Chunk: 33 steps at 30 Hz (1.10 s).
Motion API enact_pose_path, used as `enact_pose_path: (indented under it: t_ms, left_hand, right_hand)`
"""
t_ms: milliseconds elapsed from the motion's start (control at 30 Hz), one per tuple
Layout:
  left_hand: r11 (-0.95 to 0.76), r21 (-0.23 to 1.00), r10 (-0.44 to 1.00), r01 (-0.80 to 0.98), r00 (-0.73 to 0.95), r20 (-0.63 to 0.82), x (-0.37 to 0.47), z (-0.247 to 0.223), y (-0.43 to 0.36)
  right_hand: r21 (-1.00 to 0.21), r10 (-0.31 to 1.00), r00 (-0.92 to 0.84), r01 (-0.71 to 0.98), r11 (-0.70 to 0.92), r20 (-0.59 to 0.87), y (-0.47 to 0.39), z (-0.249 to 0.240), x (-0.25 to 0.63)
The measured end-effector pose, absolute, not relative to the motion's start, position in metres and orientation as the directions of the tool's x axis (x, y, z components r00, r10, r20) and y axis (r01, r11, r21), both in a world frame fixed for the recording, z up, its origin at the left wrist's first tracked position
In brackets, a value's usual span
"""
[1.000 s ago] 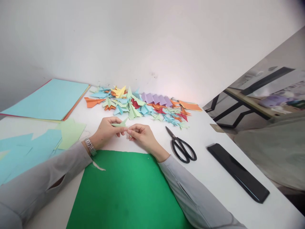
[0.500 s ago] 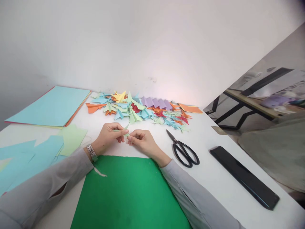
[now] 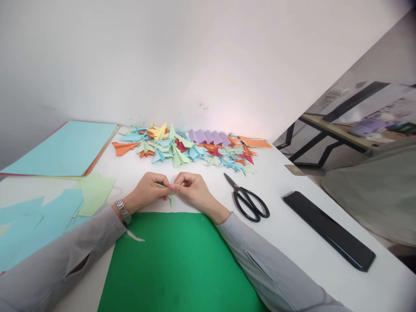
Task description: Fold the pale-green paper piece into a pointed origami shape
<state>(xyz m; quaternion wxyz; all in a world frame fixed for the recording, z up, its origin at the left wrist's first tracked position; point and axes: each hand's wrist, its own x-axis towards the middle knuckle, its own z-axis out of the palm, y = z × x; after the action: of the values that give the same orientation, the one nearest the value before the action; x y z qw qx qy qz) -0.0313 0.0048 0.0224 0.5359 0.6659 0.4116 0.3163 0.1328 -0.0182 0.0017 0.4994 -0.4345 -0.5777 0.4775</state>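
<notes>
My left hand [image 3: 147, 190] is closed around a small light-green folded paper [image 3: 172, 200], part of which hangs below the fingers. Thumb and fingers of my right hand [image 3: 193, 190] pinch the same paper, and the fingertips of both hands meet. Both hands are just beyond the far edge of a green sheet [image 3: 182, 260]. Behind them lies a pile of small folded paper planes [image 3: 180, 158] in several colours. The fingers hide most of the held paper.
Black-handled scissors [image 3: 250, 201] and a long black case [image 3: 329, 229] lie to the right. Large blue sheets [image 3: 65, 147] are stacked at the back left, with loose blue and green pieces [image 3: 95, 193] nearer. A wall [image 3: 195, 56] stands behind.
The fingertips of both hands have come together, and the green paper now points downward instead of up. The whole view has shifted slightly.
</notes>
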Motion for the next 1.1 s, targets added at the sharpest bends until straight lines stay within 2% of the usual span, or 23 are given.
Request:
enact_pose_path:
  t_ms: [367, 533, 667, 867, 1100]
  left_hand:
    - [-0.018, 0.983, 0.89, 0.181, 0.45, -0.067, -0.031, 0.0263, 0.0052]
    - [-0.006, 0.999, 0.885, 0.053, 0.466, -0.019, -0.0339, 0.0231, 0.0073]
    - [-0.037, 0.999, 0.88, 0.039, 0.474, 0.014, -0.0349, 0.0196, 0.0097]
    - [-0.046, 0.997, 0.89, 0.056, 0.457, 0.015, -0.0349, 0.0224, 0.0096]
    - [-0.03, 0.994, 0.854, 0.106, 0.519, -0.029, -0.0333, 0.0279, 0.0068]
  right_hand:
    - [-0.984, 0.986, -0.081, -0.116, 0.133, 0.143, -0.016, 0.0053, 0.1338]
    - [-0.966, 0.986, -0.058, -0.219, 0.138, 0.155, -0.0155, 0.0049, 0.135]
    - [-0.959, 0.986, -0.035, -0.241, 0.152, 0.165, -0.0154, 0.0045, 0.1363]
    - [-0.977, 0.985, -0.13, -0.194, 0.086, 0.112, -0.0166, 0.0007, 0.1357]
    - [-0.997, 0.965, -0.252, -0.018, 0.076, 0.078, -0.0179, 0.0025, 0.1335]
